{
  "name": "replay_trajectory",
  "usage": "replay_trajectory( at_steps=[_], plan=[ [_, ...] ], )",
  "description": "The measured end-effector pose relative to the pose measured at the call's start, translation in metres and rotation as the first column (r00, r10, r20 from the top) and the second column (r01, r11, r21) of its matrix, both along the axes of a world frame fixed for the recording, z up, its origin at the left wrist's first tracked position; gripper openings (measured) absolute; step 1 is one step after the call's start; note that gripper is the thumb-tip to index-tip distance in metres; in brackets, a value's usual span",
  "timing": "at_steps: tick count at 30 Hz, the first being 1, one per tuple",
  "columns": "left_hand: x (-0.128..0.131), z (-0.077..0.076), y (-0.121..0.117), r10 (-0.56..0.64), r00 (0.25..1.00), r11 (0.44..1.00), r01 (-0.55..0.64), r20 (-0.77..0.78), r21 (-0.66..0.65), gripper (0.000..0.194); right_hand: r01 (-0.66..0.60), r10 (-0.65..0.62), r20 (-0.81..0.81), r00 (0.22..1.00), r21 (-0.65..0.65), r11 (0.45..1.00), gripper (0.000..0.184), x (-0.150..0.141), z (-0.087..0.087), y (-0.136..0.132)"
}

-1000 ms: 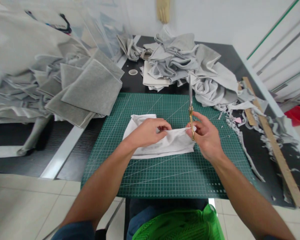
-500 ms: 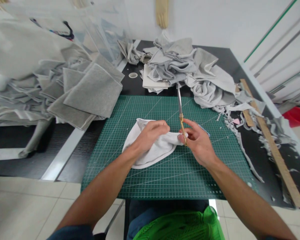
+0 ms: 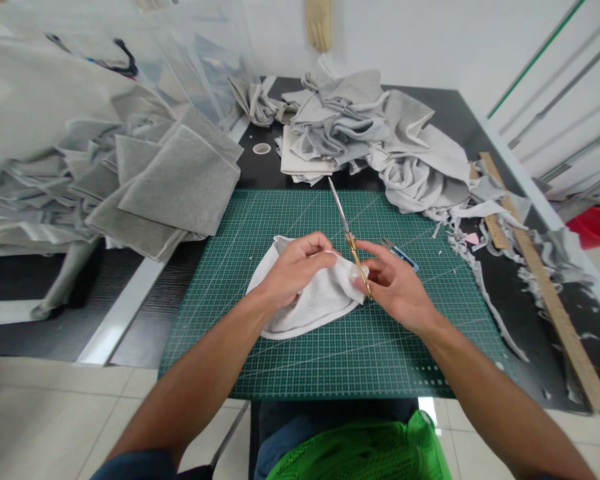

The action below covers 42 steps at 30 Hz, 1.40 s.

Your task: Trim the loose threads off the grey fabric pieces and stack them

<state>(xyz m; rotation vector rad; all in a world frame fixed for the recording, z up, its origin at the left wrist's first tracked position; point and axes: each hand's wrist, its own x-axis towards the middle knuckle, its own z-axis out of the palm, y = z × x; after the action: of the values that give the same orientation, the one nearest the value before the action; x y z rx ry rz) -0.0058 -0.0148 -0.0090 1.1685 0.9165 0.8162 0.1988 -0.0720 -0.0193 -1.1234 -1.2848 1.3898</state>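
A folded piece of white cloth (image 3: 313, 305) lies on the green cutting mat (image 3: 330, 360). My left hand (image 3: 293, 267) is closed on the cloth's upper edge, pinching it. My right hand (image 3: 395, 287) grips a pair of gold-handled scissors (image 3: 347, 233), whose closed blades point up and to the left, away from me. The right fingers also touch the cloth's right end.
Stacks of grey fabric squares (image 3: 175, 180) sit at the left, and a heap of grey cloth (image 3: 375, 133) lies behind the mat. A wooden ruler (image 3: 545, 280) and fabric scraps lie at the right. A small blue tool (image 3: 403, 252) and a tape roll (image 3: 261, 148) are nearby.
The cloth has been bunched from a flat spread into a smaller folded shape. The scissors have tilted from upright to leaning left, and both hands have moved closer together.
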Motion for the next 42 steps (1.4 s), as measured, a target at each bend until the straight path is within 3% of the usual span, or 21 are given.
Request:
replay_trajectory(
  at_steps=[6,11,16,21,28,36,42],
  plan=[
    [-0.011,0.006,0.008,0.115,0.993,0.99,-0.113,-0.017,0.086,0.018,-0.022,-0.044,0.323,0.945,0.196,0.98,0.058,0.019,-0.005,0.004],
    [-0.023,0.006,0.015,0.198,0.98,0.963,-0.195,0.004,0.187,0.024,-0.086,-0.071,0.457,0.887,0.314,0.946,0.061,0.026,0.001,0.0],
    [-0.025,0.007,0.015,0.194,0.981,0.95,-0.189,0.005,0.249,0.036,-0.195,-0.124,0.598,0.792,0.44,0.876,0.07,0.015,0.002,-0.009],
    [-0.022,0.012,0.011,0.174,0.981,0.974,-0.183,0.083,0.131,0.038,-0.278,-0.275,0.695,0.664,0.572,0.772,0.078,0.009,-0.001,-0.014],
    [-0.023,0.015,0.011,0.202,0.961,0.979,-0.2,0.19,-0.033,0.04,-0.304,-0.442,0.729,0.522,0.644,0.702,0.071,0.009,-0.004,-0.012],
    [-0.026,0.018,0.012,0.204,0.959,0.979,-0.195,0.198,-0.063,0.04,-0.325,-0.458,0.734,0.501,0.65,0.687,0.071,0.011,-0.004,-0.011],
    [-0.028,0.018,0.012,0.201,0.966,0.98,-0.2,0.165,-0.02,0.037,-0.339,-0.434,0.728,0.531,0.652,0.678,0.072,0.013,-0.005,-0.011]
  ],
)
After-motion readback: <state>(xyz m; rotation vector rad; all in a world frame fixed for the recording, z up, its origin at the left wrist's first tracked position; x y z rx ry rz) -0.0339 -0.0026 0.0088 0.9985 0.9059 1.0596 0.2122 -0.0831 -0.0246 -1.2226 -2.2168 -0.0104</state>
